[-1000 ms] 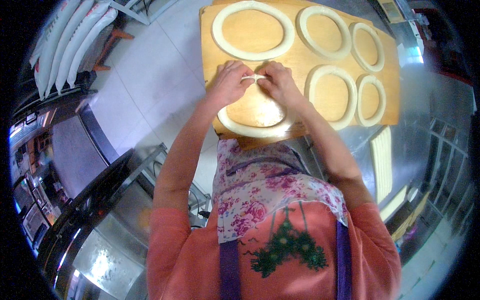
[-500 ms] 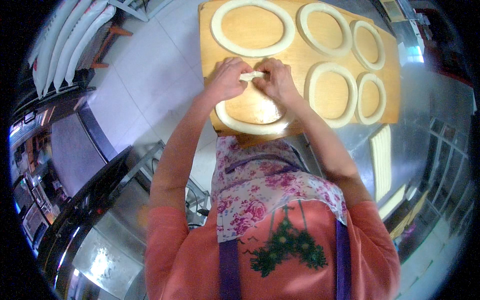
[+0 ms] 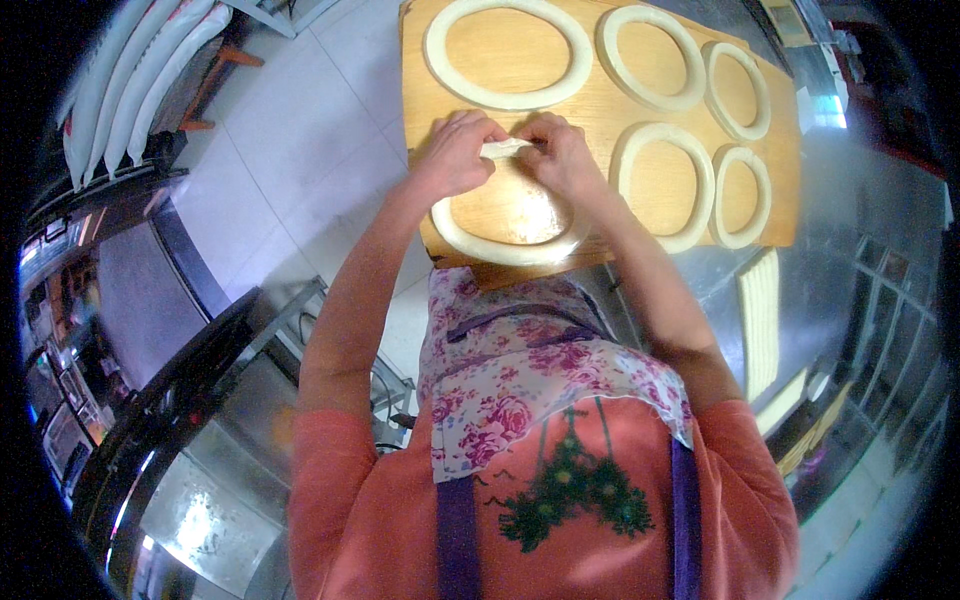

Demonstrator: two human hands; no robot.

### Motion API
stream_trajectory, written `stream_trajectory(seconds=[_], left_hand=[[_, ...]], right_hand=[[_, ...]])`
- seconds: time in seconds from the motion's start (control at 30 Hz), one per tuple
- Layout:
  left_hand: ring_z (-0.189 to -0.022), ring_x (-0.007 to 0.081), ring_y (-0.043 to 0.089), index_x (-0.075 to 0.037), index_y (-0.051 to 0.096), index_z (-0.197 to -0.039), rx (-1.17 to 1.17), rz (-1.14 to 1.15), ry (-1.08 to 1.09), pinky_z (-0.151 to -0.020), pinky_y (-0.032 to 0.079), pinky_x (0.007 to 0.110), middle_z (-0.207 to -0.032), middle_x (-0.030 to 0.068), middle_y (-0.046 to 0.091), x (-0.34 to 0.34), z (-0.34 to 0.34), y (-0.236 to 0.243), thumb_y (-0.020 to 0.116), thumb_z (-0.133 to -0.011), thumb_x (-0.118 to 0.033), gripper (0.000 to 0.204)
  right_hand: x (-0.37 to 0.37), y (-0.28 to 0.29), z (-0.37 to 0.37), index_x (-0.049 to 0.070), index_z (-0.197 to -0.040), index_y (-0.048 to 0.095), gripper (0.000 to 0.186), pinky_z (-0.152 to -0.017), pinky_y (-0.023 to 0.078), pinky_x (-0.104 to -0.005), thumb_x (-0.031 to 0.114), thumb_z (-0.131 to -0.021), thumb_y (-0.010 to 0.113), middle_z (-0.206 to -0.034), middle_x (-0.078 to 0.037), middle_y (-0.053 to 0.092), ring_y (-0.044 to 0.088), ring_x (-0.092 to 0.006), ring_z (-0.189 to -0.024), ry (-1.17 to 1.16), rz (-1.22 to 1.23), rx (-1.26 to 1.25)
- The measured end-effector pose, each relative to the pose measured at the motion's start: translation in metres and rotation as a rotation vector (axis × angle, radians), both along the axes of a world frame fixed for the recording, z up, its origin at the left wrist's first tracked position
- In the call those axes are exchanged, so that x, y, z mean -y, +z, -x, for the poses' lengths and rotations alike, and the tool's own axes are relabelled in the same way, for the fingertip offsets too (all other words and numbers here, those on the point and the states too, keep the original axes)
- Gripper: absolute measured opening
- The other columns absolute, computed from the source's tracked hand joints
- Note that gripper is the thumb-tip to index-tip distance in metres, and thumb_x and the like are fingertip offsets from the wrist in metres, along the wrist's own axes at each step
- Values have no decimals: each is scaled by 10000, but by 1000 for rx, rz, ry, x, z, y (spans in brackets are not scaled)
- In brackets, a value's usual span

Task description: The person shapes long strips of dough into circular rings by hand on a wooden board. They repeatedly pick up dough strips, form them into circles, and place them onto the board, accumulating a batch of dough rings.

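Observation:
On a wooden board (image 3: pixel 592 185), the nearest left dough ring (image 3: pixel 502 252) lies between my forearms, its near curve resting on the wood. My left hand (image 3: pixel 460 155) grips the far side of this ring with closed fingers. Just to the right, my right hand (image 3: pixel 560 157) pinches the same stretch of dough. A short pale piece of the ring shows between the two hands, uneven and pulled thin where the fingers meet it. My fingertips partly hide the join.
Beyond my hands lies another dough ring (image 3: pixel 432 55), and several more sit on the right, such as the one nearest my right forearm (image 3: pixel 621 190). Long strips of dough (image 3: pixel 762 320) lie on a metal table (image 3: pixel 715 290). White sacks (image 3: pixel 150 85) stand at far left.
My right hand has shifted very slightly up and right along the dough. The left hand keeps its hold, and the ring stays in place.

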State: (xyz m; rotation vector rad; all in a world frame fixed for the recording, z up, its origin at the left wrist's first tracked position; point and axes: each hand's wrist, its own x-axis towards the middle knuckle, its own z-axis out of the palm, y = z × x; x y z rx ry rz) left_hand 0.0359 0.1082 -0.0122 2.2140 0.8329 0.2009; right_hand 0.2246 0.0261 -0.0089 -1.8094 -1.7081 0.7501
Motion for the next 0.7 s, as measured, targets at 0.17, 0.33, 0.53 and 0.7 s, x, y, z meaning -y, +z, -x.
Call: stream_trajectory(seconds=[0.17,0.33,0.53,0.7], left_hand=[[-1061,337,577,-80,660,-1065,2,-5,8,-929,438,453,-1030,130,621,2,0,-1,667,-694,-71,372],[-1070,335,576,-81,659,-1089,-5,-4,9,-946,436,454,-1046,124,622,3,-1,3,716,-722,-124,374],[-1073,341,578,-84,657,-1143,112,-268,-1,-946,449,442,-1074,127,614,16,-5,9,758,-782,-222,399],[-1043,324,592,-86,664,-1127,90,-312,-2,-894,489,430,-1077,121,616,19,-14,2,741,-804,-207,354]], right_hand=[[-5,10,3,99,-929,744,229,-818,517,-480,250,-837,598,-909,-194,686,664,-376,-872,-42,157,-22],[-5,13,2,78,-953,735,265,-863,509,-478,280,-850,599,-967,-212,682,657,-380,-931,-66,203,-17],[17,30,-4,32,-1110,665,347,-954,481,-463,215,-815,674,-1105,-209,650,608,-394,-1057,-92,137,53],[30,25,-6,36,-1134,644,368,-941,477,-477,215,-816,691,-1097,-205,634,591,-394,-1063,-101,67,196]])
